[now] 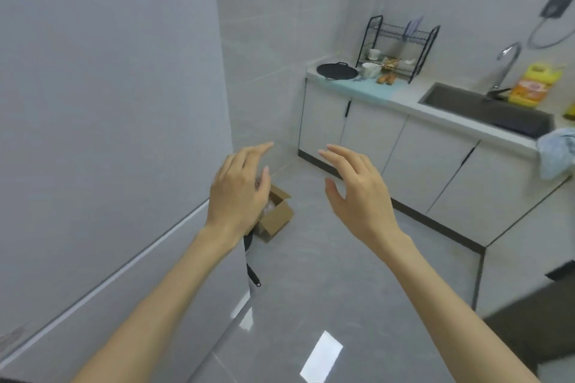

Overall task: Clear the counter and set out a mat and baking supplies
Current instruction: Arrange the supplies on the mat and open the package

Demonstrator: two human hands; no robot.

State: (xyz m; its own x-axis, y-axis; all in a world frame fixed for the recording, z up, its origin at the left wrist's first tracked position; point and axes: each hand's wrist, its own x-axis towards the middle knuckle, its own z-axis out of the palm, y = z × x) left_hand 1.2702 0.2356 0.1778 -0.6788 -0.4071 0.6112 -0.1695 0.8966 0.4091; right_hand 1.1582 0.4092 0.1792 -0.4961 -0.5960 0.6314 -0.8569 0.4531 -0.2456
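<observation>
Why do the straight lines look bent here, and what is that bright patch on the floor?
Head view: the wide-angle lens bows the cabinets; the bright patch is glare, a light mirrored in the glossy floor; the sink and yellow bottle look smeared by blur, while the left hand and right hand look sharper.

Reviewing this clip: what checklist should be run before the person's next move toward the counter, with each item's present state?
1. Left hand free: ok, fingers relaxed, holding nothing.
2. Right hand free: ok, open and empty.
3. Counter cleared: not ok; the black pan, bowl and dish rack stand on it.
4. Mat out: ok; a light blue mat lies on the counter.
5. Floor path: ok; the cardboard box sits aside by the wall.
6. Baking supplies out: cannot tell; the small things by the rack are blurred.
</observation>
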